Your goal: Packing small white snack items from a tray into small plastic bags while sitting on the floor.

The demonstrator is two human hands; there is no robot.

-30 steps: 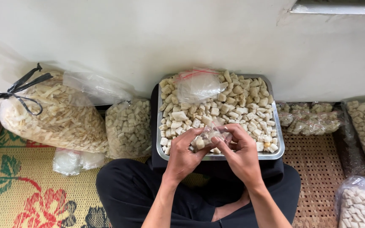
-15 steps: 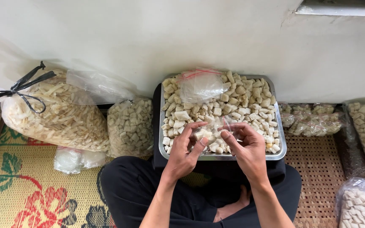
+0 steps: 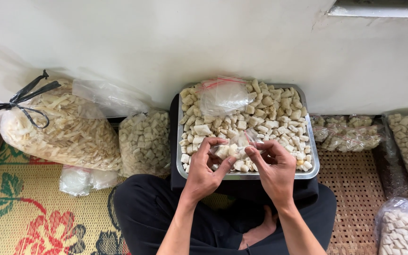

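We sit cross-legged with a metal tray [image 3: 313, 166] of pale cracker pieces [image 3: 265, 118] in front of our knees. Our left hand [image 3: 207, 166] is curled, thumb and fingers pinching a few pieces together with the edge of a small clear bag [image 3: 242, 141]. Our right hand [image 3: 273, 166] pinches the other side of that bag between thumb and forefinger, holding its mouth over the near half of the tray.

The thin film looks slippery, so we judge that either pinch could lose it and let the mouth fold shut. Pieces pushed in too fast could miss and fall back among the loose ones, or over the tray's near rim onto our dark trousers [image 3: 166, 212]. A hard squeeze could crush the brittle pieces. The tray seems to rest on a dark base against our legs, so a shift of the knees could tip it.

An empty clear bag with a red strip [image 3: 223, 94] lies on the heap at the far side, light enough to slide off. 2 large filled bags [image 3: 67, 132] stand to our left on the woven mat [image 3: 29, 212].
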